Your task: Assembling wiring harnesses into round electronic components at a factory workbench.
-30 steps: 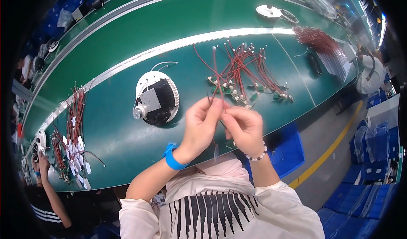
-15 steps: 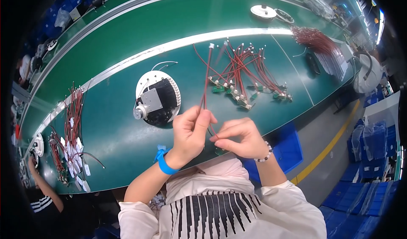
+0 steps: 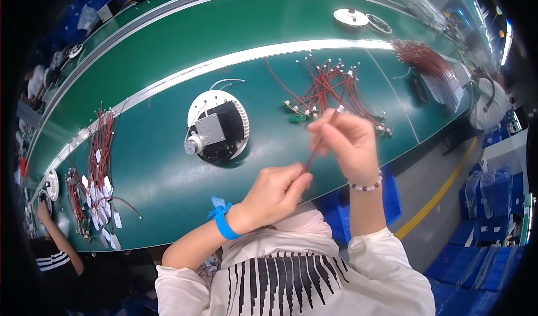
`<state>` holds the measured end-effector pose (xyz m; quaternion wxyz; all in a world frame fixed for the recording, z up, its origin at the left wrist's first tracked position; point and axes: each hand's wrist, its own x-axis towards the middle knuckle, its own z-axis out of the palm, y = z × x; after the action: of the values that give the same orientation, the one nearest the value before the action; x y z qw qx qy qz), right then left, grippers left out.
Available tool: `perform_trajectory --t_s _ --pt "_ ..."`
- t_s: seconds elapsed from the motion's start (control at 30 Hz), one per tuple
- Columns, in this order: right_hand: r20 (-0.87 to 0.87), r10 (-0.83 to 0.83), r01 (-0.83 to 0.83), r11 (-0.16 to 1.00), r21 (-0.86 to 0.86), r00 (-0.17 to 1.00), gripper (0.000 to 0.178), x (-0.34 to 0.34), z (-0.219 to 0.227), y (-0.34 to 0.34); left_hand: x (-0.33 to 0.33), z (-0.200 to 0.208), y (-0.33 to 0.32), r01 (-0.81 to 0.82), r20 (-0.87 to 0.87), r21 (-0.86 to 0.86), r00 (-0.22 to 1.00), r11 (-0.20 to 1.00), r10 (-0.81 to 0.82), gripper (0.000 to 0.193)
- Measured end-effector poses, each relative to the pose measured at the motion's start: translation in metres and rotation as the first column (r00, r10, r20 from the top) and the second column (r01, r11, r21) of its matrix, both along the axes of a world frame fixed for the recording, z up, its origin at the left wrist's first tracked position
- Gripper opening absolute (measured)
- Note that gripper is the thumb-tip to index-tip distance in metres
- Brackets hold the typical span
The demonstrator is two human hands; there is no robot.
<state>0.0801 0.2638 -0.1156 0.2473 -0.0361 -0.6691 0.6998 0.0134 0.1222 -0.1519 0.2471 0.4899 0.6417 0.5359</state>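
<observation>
A red-and-dark wire cable runs between my two hands above the bench's near edge. My left hand, a blue band at its wrist, is closed around the cable's lower part, hiding that end. Higher and to the right, my right hand pinches the cable close to its white connector; the fingers are slightly blurred. Behind that hand lies a pile of red cables with white connectors and small green circuit boards, partly covered by the hand.
A round white-and-black lamp-like unit with a metal box sits left of centre. Bundled cables with white tags lie at left, near a co-worker's arm. More red cables, a black object and a blue bin are at right.
My right hand has moved up and right along the cable to near its connector. The cable now slants to the right instead of standing nearly upright. My left hand has shifted slightly right and down.
</observation>
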Motion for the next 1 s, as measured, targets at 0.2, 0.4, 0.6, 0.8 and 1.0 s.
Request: perform_trajectory --t_s 0.2,0.4,0.6,0.8,1.0 --pt "-0.171 -0.075 0.079 0.997 0.016 0.982 0.018 -0.01 -0.001 0.003 -0.067 0.034 -0.009 -0.274 -0.401 0.233 0.847 0.933 0.349 0.018" --pt "-0.108 -0.367 0.337 0.645 0.686 0.924 0.013 -0.078 -0.039 -0.024 -0.182 -0.029 -0.022 -0.37 0.068 0.166 0.929 0.914 0.364 0.04" --pt "-0.061 -0.323 0.289 0.729 0.621 0.944 0.016 -0.096 -0.057 -0.025 -0.143 -0.04 -0.037 -0.434 0.195 -0.032 0.881 0.901 0.431 0.046" --pt "0.039 -0.251 0.18 0.787 0.59 0.967 0.017 -0.096 -0.052 -0.029 -0.147 -0.04 -0.044 -0.284 0.021 0.078 0.959 0.956 0.283 0.036" --pt "0.144 -0.2 0.086 0.823 0.562 0.969 0.02 -0.1 -0.053 -0.023 -0.15 -0.046 -0.051 -0.235 -0.068 0.156 0.966 0.959 0.248 0.03"
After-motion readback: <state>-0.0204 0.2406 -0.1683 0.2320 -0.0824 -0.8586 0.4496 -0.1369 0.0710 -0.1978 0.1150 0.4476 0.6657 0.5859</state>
